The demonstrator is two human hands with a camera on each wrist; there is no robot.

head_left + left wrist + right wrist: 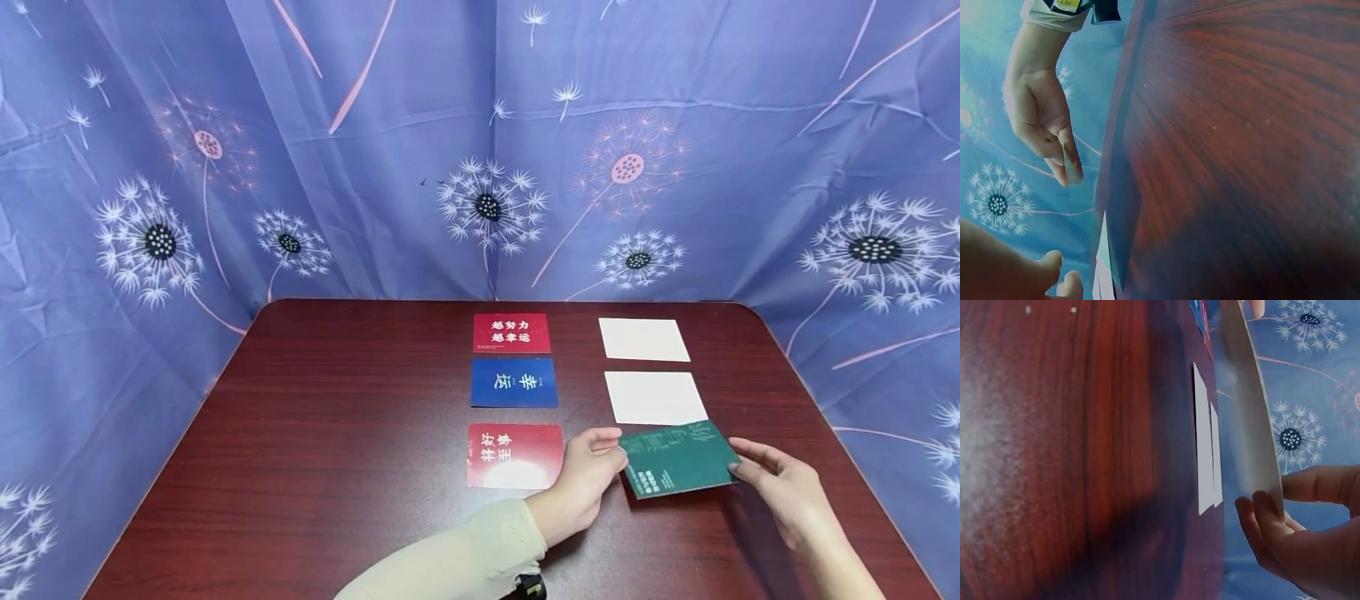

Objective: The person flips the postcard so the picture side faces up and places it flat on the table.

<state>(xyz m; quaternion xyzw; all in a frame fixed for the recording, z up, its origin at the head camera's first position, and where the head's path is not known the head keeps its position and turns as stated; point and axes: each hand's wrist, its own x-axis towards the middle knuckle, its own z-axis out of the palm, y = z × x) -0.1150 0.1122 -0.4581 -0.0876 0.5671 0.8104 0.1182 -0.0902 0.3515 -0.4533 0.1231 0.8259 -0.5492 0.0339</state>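
Observation:
A green card [678, 458] with pale lettering is raised at a slant over the table's right side. My right hand [787, 492] pinches its right edge. In the right wrist view the fingers [1272, 519] hold the card [1254, 419], seen nearly edge-on with its pale underside showing. My left hand [585, 479] has curled thumb and fingertips at the card's left edge; its exact grip is partly hidden. Beyond it lie two white cards [645, 340], [656, 397]. Left of them are a red card [512, 333], a blue card [514, 383] and a pinkish-red card [515, 456].
The dark red wooden table [337, 400] has rounded far corners. Blue dandelion-print curtains [390, 192] hang behind it and at both sides. The pinkish-red card lies close to my left hand, and a bright glare covers its lower part.

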